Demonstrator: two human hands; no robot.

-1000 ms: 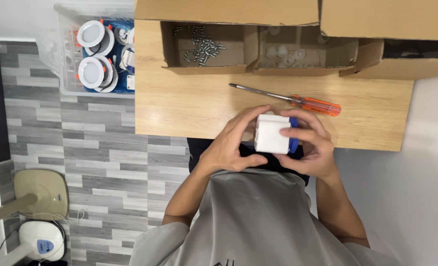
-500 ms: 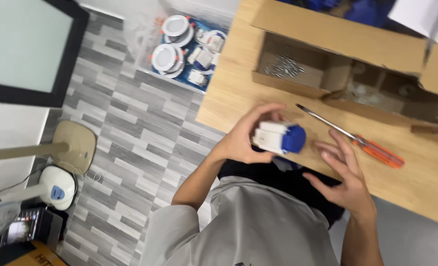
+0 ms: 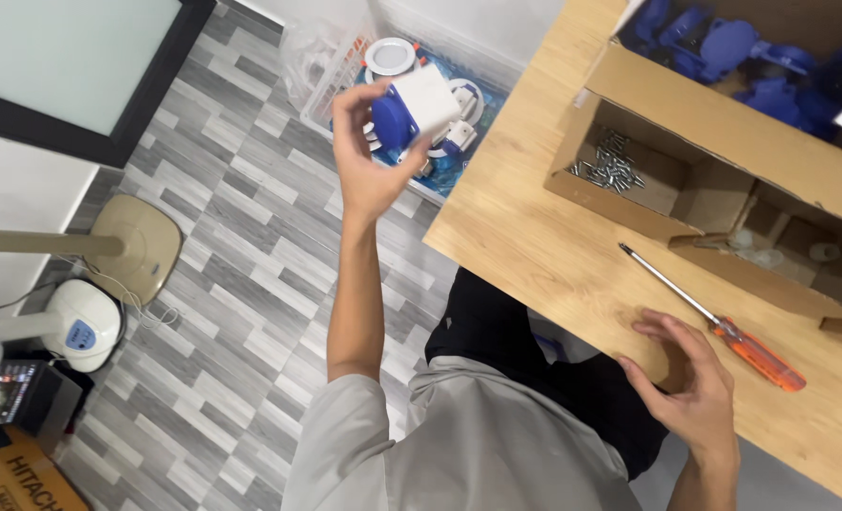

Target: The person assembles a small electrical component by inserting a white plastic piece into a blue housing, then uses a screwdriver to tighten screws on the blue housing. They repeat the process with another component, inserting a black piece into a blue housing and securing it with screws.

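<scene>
At the far left, a dark-framed glass panel is leaning over the grey plank floor, and nearer, a beige fan base is sitting beside a white appliance. Moving right, the left hand is reaching out over the floor, away from the table, with its fingers clamped around a white and blue plastic part. The part is hanging in the air just above a clear plastic bin that is holding more round white pieces. Further right, the wooden table is carrying an open cardboard box; one compartment is holding a small heap of metal screws, and the far compartment is holding blue plastic parts. Nearer, an orange-handled screwdriver is lying on the table, shaft pointing far-left. The right hand is hovering over the table's near edge just beside the screwdriver handle, fingers spread and loosely curled, gripping nothing. The two hands are well apart.
</scene>
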